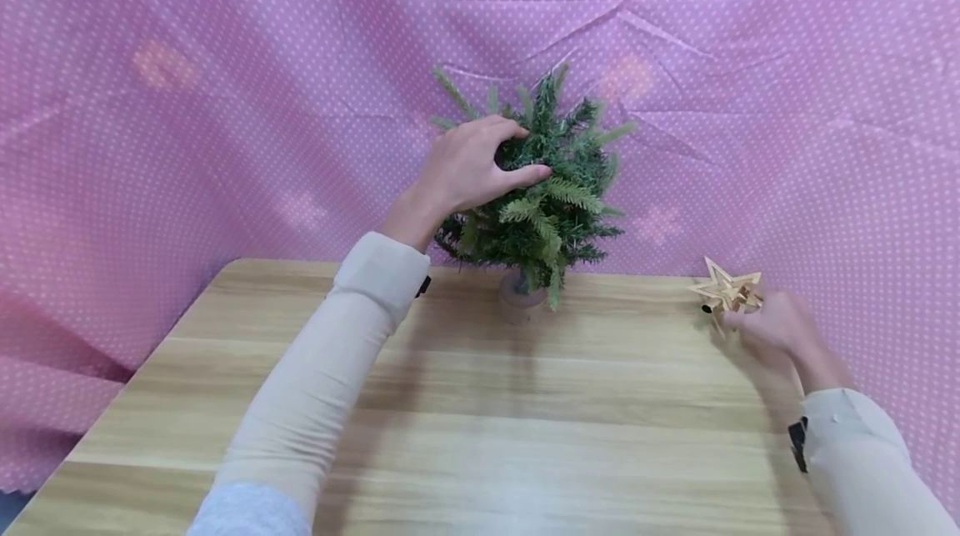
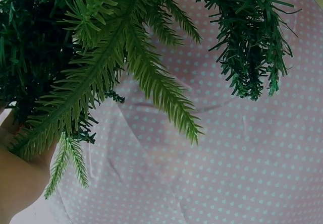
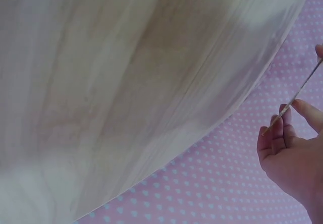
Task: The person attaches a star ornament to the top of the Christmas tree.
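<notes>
A small artificial Christmas tree [image 1: 558,211] stands upright on a round base [image 1: 522,301] at the table's back edge. My left hand [image 1: 476,159] grips its upper left branches, thumb in front and fingertips partly hidden in the needles. In the left wrist view the left hand [image 2: 22,176] shows at the edge, against a light green branch [image 2: 96,80]. Far to the right, my right hand [image 1: 780,328] pinches a gold star ornament [image 1: 726,286] above the table's back right. The right wrist view shows the star [image 3: 298,94] edge-on between thumb and fingers.
The wood-grain table [image 1: 480,453] spreads out in front of the tree. Behind it hangs a pink dotted cloth [image 1: 300,102] with folds, close to the tree's back side. A dark wrist strap piece [image 1: 798,444] shows at the right sleeve.
</notes>
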`<state>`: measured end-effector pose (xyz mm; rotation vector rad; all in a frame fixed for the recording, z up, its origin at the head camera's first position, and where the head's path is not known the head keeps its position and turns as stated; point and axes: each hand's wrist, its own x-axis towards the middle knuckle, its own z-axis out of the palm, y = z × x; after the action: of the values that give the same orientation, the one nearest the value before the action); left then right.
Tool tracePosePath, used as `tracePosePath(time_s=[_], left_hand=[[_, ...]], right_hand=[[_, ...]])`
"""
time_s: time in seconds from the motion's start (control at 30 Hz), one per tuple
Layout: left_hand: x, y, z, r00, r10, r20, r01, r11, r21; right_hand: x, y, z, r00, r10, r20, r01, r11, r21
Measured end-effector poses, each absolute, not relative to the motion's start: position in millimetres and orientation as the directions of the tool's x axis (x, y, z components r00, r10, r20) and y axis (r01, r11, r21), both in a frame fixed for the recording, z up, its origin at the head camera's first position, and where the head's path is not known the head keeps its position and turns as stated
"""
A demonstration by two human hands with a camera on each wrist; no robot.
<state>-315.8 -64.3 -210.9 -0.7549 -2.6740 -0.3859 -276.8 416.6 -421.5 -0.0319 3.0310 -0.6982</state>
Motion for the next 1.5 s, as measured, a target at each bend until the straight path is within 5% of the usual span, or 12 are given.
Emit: tracePosePath(time_s=[0.5, 1.5], left_hand=[[-318, -63, -208, -0.815, 0.443, 0.374, 0.528, 0.833, 0.165], [-316, -64, -210, -0.782, 0.474, 0.404, 0.557, 0.823, 0.111]], right_hand=[[-284, 401, -409, -0.978, -0.016, 0.21, -0.106, 0.899, -0.425], [-287, 360, -402, -0.928, 0.076, 0.364, -0.126, 0.856, -0.501]])
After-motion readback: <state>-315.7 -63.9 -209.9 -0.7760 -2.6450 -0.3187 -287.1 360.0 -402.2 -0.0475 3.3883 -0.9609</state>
